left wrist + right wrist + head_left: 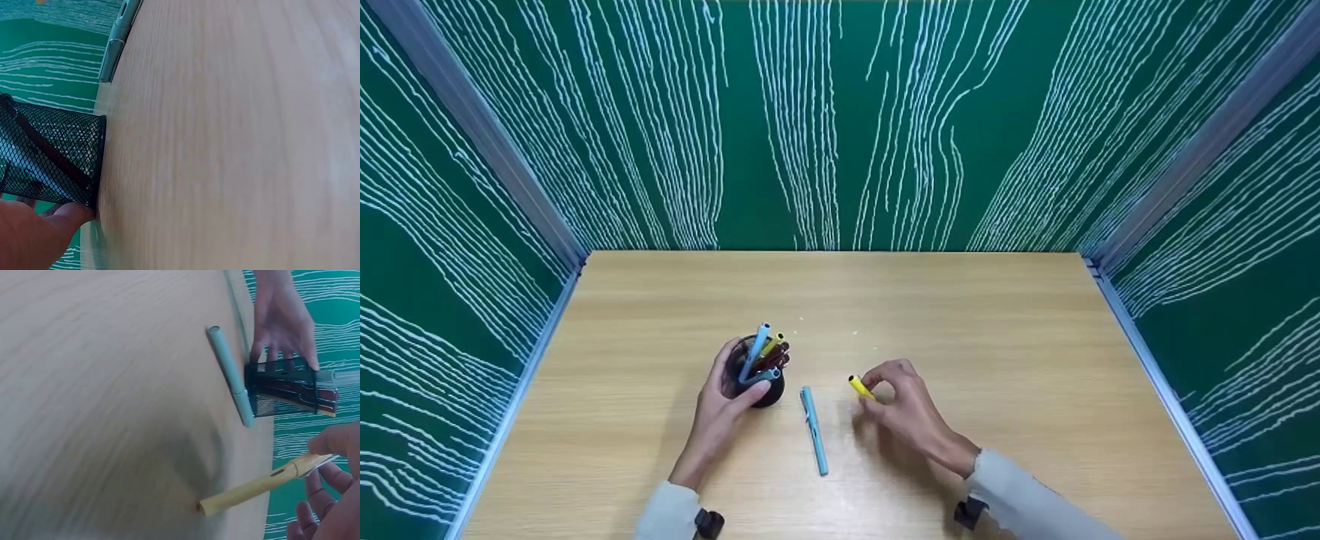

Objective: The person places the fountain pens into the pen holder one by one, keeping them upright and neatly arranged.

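My left hand (714, 412) grips a black mesh pen cup (67, 149) from its left side, thumb in front. Inside the cup stand a light blue pen (754, 354), a yellow pen (772, 344), a teal pen (325, 376) and some dark red pens (774, 361). To the right, my right hand (911, 409) pinches another yellow pen (253, 490) by its capped end between thumb and fingers. The pen slants, its far end close to the tabletop; whether it touches cannot be told. Between both hands a teal pen (814, 435) lies on the table.
The wooden table (960, 300) has small pale specks behind the hands. Green panels (855, 112) with white wavy lines enclose it at the back and both sides, with metal posts (1207, 135) at the corners.
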`<action>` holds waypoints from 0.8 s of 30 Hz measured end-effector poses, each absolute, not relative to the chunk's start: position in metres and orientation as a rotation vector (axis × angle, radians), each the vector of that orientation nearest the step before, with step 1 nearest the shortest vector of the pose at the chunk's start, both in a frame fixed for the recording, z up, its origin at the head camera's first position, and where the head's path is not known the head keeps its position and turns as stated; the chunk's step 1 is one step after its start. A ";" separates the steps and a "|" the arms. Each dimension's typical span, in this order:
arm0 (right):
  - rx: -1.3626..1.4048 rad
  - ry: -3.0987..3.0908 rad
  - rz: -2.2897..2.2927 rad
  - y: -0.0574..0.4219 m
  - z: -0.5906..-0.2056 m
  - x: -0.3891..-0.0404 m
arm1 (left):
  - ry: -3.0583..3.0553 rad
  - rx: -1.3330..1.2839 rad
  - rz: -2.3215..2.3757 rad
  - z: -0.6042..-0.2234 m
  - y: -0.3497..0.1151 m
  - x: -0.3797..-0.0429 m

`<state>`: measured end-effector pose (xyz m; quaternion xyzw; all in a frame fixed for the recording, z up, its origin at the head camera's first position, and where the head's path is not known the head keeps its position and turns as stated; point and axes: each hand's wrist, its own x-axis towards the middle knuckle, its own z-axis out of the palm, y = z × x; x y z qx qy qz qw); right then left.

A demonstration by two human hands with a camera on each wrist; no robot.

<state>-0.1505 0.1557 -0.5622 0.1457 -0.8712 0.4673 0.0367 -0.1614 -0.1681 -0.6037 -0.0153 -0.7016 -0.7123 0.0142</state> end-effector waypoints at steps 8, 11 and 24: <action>0.474 -2.610 1.397 0.158 -0.548 -0.158 | -2.203 -0.041 -2.192 -0.603 -0.168 -0.160; 0.478 -2.601 1.389 0.158 -0.543 -0.161 | -2.204 -0.044 -2.203 -0.604 -0.168 -0.159; 0.489 -2.550 1.407 0.156 -0.514 -0.171 | -2.164 -0.068 -2.231 -0.603 -0.168 -0.161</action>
